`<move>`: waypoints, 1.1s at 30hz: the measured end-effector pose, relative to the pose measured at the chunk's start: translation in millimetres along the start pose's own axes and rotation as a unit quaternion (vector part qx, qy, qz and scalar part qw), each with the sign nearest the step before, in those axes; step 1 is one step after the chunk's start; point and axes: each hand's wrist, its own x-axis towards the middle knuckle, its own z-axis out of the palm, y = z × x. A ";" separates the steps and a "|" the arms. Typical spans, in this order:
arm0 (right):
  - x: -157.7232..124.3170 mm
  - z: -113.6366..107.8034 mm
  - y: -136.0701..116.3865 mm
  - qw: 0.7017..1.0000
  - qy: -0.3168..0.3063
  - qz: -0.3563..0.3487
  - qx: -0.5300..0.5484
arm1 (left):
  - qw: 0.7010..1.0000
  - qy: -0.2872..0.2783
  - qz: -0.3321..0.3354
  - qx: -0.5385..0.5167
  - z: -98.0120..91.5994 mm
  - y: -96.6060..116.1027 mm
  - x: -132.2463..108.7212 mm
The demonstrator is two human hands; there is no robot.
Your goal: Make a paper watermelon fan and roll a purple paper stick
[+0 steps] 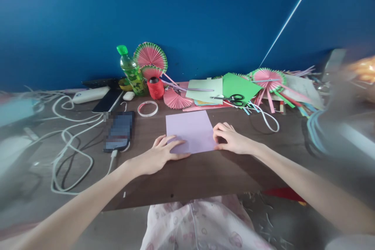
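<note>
A sheet of light purple paper (190, 129) lies flat on the brown table (187, 175) in front of me. My left hand (165, 151) rests with spread fingers over its lower left corner. At the right edge of the sheet is my right hand (230, 138), its fingers curled with thumb and fingertips at the paper's border. Whether those fingertips pinch the edge or only touch it is hard to see, though they look closed on it. Behind the sheet, black-handled scissors (234, 99) lie on green paper (240, 88) and a pale green sheet (200, 90).
To the left are a phone (119, 131) with a plugged-in white cable (73, 146), a roll of tape (148, 108) and a green-capped bottle (131, 72). Pink pleated paper fans (150, 58) lean near the blue wall (187, 19). Paper strips (299, 107) pile up at the right.
</note>
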 end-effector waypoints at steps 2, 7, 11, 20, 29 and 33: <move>-0.9 -1.6 -1.4 1.000 0.000 -0.005 0.006 | 1.000 -0.006 -0.009 -0.007 -0.1 -0.9 -0.4; -2.0 -0.7 -22.0 0.996 -0.020 -0.079 -0.027 | 0.999 -0.029 -0.018 -0.036 -0.9 -3.8 1.8; -1.0 14.0 -48.3 0.984 -0.036 -0.158 -0.078 | 0.998 -0.032 -0.021 -0.054 -2.3 -4.8 4.4; -16.3 23.5 -45.5 0.987 0.049 -0.098 -0.116 | 0.998 -0.033 -0.023 -0.051 -0.6 -5.8 4.5; -46.4 20.2 -13.3 0.985 0.119 -0.067 -0.105 | 0.997 0.081 -0.003 -0.011 13.8 -4.9 -5.9; -35.3 23.0 -17.4 0.980 0.146 -0.107 -0.080 | 0.984 0.175 -0.030 0.022 18.1 7.0 -3.4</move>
